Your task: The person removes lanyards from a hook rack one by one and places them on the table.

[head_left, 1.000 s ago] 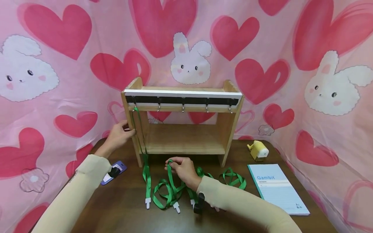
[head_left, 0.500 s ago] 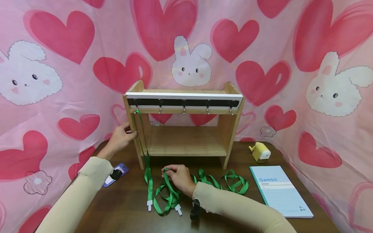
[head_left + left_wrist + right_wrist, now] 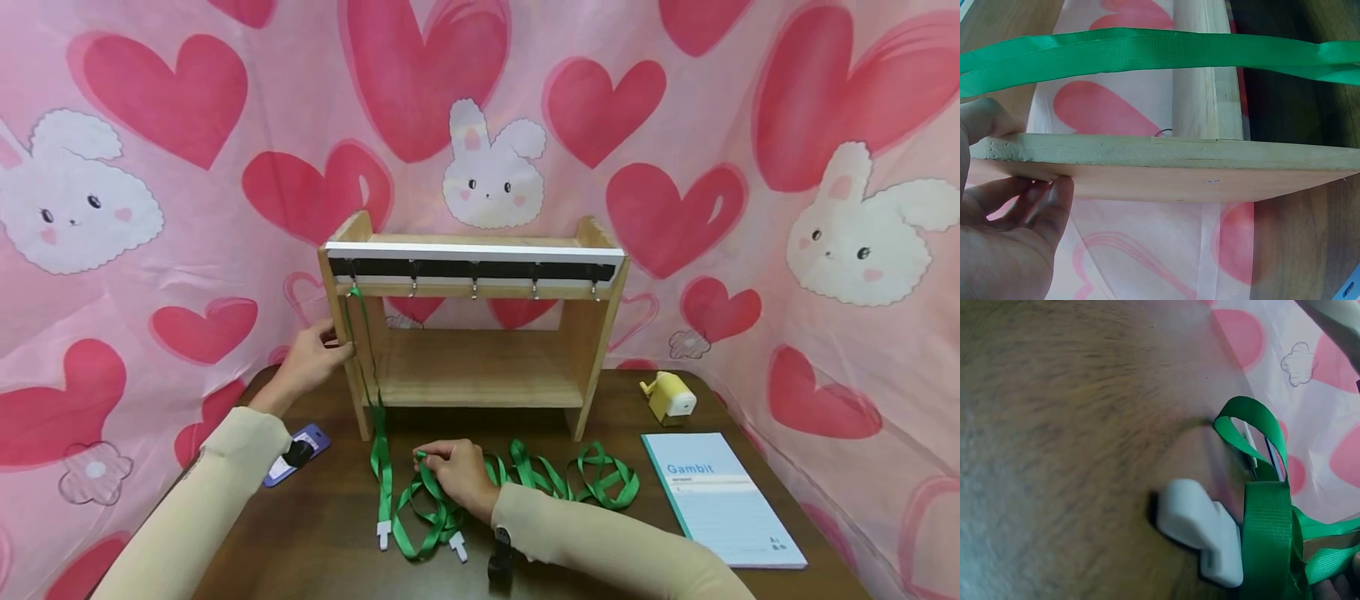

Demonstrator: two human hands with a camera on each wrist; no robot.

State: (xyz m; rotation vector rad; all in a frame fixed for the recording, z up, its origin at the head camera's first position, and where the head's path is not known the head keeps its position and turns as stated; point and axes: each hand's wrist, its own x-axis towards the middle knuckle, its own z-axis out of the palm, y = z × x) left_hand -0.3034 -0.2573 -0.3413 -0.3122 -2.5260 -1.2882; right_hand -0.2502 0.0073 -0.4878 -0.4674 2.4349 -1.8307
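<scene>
In the head view, my left hand grips the left side panel of a small wooden shelf. The left wrist view shows thumb and fingers on opposite faces of that panel. A green lanyard hangs from the leftmost hook, its white clip low by the table. My right hand pinches the looped end of a second green lanyard, just above the table. Coils of that lanyard lie below, ending in a white clip in the right wrist view. Only a sliver of the right fingers shows there.
More green lanyards lie coiled right of my right hand. Several metal hooks line the shelf's black strip. A notebook and a yellow pencil sharpener stand at the right. A blue badge holder lies partly behind the left wrist.
My right hand has moved a little left and nearer the table's front, with the lanyard's end still pinched. The left hand keeps its grip on the panel. The head view has tilted slightly.
</scene>
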